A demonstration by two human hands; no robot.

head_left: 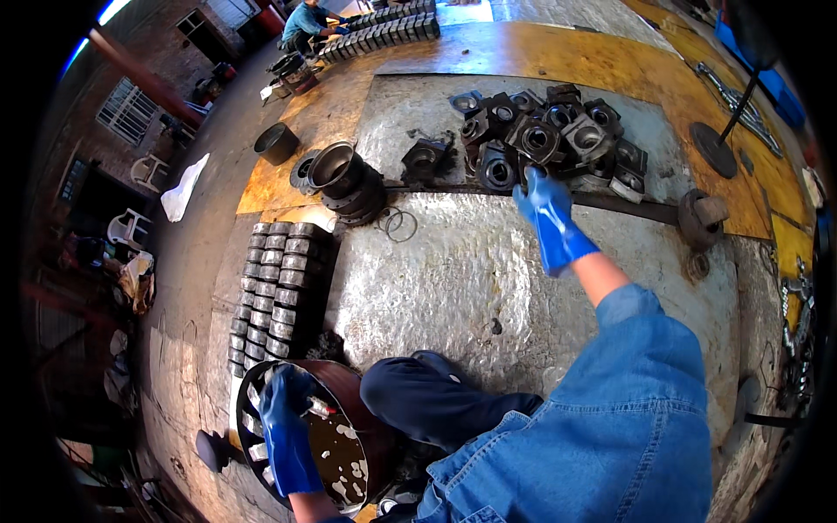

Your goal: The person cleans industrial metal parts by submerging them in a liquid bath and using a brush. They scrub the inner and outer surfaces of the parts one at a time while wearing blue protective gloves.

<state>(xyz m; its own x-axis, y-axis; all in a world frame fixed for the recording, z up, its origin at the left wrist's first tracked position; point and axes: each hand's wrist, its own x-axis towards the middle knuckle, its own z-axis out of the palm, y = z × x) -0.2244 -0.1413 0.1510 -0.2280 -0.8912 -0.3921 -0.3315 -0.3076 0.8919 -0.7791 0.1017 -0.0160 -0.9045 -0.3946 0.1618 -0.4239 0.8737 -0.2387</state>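
Observation:
My left hand (283,423), in a blue rubber glove, is closed over a round drum (370,405) of dark liquid with pale foam patches. A small red and pale thing (321,407) shows beside its fingers; what the hand grips is hard to make out. Metal blocks (258,451) stand along the drum's left inner side. Reaching forward, my right hand (547,213), also gloved in blue, has its fingers stretched out at the near edge of a heap of dark metal blocks with round bores (534,139). It appears to hold nothing.
Stacked rows of metal cylinders (283,261) stand beyond the drum. Flanged metal housings (349,183), thin rings (400,225) and an open can (276,144) lie further left. At right are a round-based stand (713,148) and a hammer-like tool (702,218). Another person (305,26) works far off.

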